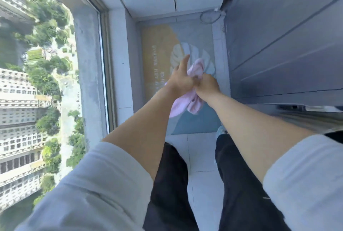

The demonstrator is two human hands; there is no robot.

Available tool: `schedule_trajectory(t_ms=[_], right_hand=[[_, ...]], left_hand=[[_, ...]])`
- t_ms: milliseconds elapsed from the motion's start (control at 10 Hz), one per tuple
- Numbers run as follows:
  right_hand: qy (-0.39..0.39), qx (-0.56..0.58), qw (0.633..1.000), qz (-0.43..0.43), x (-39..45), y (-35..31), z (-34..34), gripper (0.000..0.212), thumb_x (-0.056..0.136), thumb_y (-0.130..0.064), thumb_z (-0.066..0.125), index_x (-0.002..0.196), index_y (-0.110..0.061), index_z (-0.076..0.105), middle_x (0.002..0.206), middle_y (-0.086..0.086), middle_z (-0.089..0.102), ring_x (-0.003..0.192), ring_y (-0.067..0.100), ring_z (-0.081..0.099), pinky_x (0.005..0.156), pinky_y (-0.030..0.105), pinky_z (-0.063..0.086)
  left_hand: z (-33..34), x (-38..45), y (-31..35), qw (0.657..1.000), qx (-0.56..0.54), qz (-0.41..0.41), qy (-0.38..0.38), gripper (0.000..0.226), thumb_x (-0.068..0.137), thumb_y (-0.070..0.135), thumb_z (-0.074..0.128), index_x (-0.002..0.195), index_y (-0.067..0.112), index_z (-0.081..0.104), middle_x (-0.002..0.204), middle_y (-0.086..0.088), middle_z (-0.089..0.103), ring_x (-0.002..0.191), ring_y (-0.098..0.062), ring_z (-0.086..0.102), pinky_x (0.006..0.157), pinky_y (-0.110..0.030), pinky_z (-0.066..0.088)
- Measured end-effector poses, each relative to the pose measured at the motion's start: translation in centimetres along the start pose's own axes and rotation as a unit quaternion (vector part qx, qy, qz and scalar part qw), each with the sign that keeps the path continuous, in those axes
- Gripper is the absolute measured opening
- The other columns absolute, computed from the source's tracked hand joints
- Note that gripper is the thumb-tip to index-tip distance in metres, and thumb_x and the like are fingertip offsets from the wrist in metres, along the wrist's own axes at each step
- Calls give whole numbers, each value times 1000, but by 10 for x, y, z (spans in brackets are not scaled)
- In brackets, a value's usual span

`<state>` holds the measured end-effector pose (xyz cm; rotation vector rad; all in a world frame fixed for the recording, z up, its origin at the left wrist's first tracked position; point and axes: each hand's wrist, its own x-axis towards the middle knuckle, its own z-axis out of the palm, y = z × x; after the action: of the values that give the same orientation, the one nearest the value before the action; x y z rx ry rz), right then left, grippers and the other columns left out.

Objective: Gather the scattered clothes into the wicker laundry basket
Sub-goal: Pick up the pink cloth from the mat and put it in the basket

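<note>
1. While both arms are stretched out over the floor, the right hand (207,85) is closed in a fist around a soft pale pink cloth garment (187,100), bunched up so it doesn't trail
2. The left hand (181,80) is pressed right against the right one with a bit of the pink fabric under it, but the index finger sticks out loose, so it's more steadying than a proper grip, I'd guess
3. The garment hangs in the air above a printed floor mat with a beige, blue and white leaf pattern (161,45), not touching it as far as I can tell
4. Grey cabinet fronts (284,45) run along the right, a big window (37,82) on the left, white floor tiles (202,156) nearer the legs
5. The wicker laundry basket isn't in view at all, so no idea what's in it yet. The pink thing clearly hasn't gone in, and I don't see other clothes lying around here
</note>
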<state>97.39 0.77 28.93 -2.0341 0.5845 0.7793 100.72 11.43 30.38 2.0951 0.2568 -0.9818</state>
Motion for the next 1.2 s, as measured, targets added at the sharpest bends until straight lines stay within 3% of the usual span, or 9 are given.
schedule_trajectory(t_ms=[200,300,500,600,700,800,900,1000,1200], right_hand=[[70,110,989,72,-125,-40,-74,48,76,-43,50,104,-9,68,100,9,69,94,29,65,80,36,54],[111,161,977,90,-184,-32,-92,23,87,-36,59,80,-14,63,75,1,64,75,24,62,58,28,44],[204,257,939,101,-281,17,-115,17,88,-25,53,102,-18,59,89,-2,61,94,27,60,74,32,46],[311,214,917,132,-334,62,-115,32,94,-26,51,120,-7,49,104,6,52,96,28,51,77,35,38],[454,92,870,166,-389,107,-110,13,85,-6,50,97,-5,53,97,12,53,90,33,49,68,35,34],[267,11,943,198,-448,155,-115,10,81,-16,61,91,-13,61,85,3,61,86,30,62,65,33,43],[179,75,972,135,-492,190,-112,39,75,-15,70,113,-13,61,92,5,71,84,27,67,68,37,54],[272,127,942,149,-517,231,-120,44,72,-22,69,114,-21,57,90,1,70,80,25,67,64,32,50],[464,210,838,197,-568,272,-150,15,86,-15,51,96,-11,63,89,7,69,83,31,61,66,32,41]], left_hand=[[-7,-112,62,982,174,18,-64,121,66,31,88,158,29,9,151,-17,40,133,-38,46,107,-44,42],[8,-155,88,970,211,72,-98,94,76,22,83,152,15,28,138,-9,57,123,-28,58,102,-36,48],[60,-245,129,961,228,104,-115,61,87,32,53,144,19,35,127,-12,62,114,-34,60,99,-47,49],[101,-285,144,966,208,88,-129,73,84,35,58,147,15,27,126,-10,57,111,-33,57,94,-45,50],[144,-323,161,974,167,40,-149,46,85,33,60,119,7,43,108,-8,55,104,-29,53,93,-38,48],[197,-369,179,972,169,51,-156,33,94,22,56,123,12,42,105,-9,50,102,-29,50,87,-37,44],[239,-411,189,972,168,56,-156,64,97,24,51,151,7,22,143,-13,46,119,-29,54,90,-37,49],[289,-437,196,969,166,62,-174,56,96,16,54,147,6,36,140,-13,54,97,-24,57,59,-30,50],[325,-479,204,966,144,142,-163,53,57,23,66,109,16,55,97,-10,58,91,-30,62,84,-45,53]])
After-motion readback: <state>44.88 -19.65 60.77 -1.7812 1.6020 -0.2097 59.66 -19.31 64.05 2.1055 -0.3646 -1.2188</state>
